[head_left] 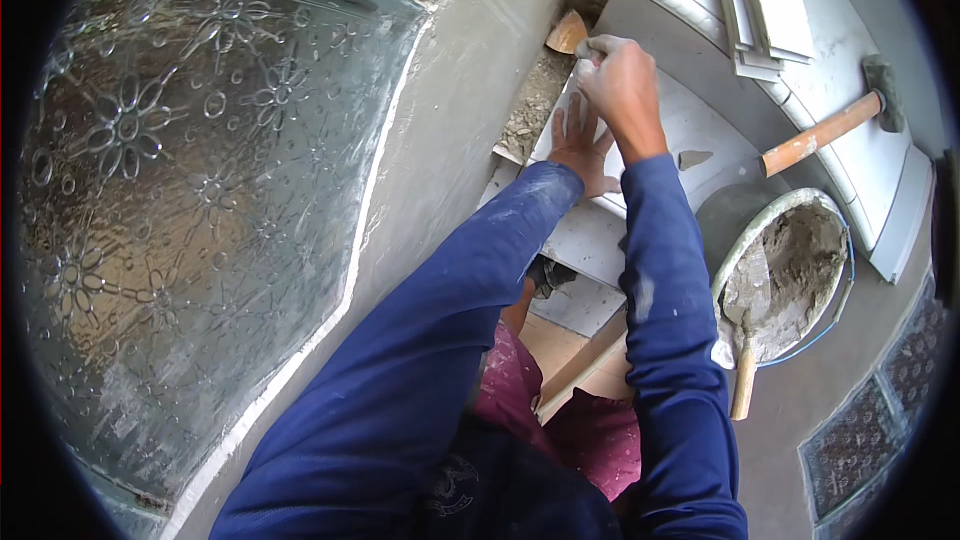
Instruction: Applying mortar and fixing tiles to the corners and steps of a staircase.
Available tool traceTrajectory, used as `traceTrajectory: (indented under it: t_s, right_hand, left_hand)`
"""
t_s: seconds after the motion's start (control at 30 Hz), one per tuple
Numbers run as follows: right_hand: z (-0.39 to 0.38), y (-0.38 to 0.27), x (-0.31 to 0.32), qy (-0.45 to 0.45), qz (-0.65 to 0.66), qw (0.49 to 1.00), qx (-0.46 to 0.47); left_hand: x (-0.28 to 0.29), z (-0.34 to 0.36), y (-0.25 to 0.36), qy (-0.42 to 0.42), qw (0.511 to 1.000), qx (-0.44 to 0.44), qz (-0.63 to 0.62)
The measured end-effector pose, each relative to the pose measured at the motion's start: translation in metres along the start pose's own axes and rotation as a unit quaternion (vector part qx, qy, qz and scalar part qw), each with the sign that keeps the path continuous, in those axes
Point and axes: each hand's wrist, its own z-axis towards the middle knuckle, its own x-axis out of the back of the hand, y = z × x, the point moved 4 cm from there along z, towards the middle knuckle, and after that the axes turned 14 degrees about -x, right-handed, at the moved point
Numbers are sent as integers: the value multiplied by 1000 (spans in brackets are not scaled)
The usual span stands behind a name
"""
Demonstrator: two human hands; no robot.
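Note:
My left hand [576, 155] lies with fingers spread on a pale tile step [670, 110], beside the rough rubble gap [530, 120] along the wall. Just above it, my right hand [620, 80] is closed around something small and greyish that I cannot make out. An orange-brown wedge [567, 32] sits by the gap near that hand. A small grey fragment [695, 157] rests on the tile to the right. A mallet [815, 135] with a wooden handle lies across the steps further right.
A bucket of mortar [800, 240] with a trowel [743, 360] stands right. Loose white strips [750, 10] lie on the upper step. A grey wall [440, 140] and patterned glass [180, 190] border the left. Lower tiled steps [590, 255] and a foot [545, 275] show below my arms.

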Motion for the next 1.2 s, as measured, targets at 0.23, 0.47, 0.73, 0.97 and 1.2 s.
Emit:
traceTrajectory:
  t_s: [0.23,0.47,0.73,0.97,1.2]
  right_hand:
    - [-1,2,9,2,-33,999,-6]
    - [6,4,12,-12,-37,999,21]
    - [11,1,8,-21,-25,999,-25]
    - [-9,40,22,-14,34,999,21]
    - [22,82,1,-2,84,996,-3]
  left_hand:
    - [5,2,8,-13,1000,-8,1]
    - [1,4,12,-1,1000,2,-4]
    - [9,6,10,-14,1000,10,-3]
    - [9,0,13,-51,999,18,-2]
    - [6,13,22,-61,998,4,16]
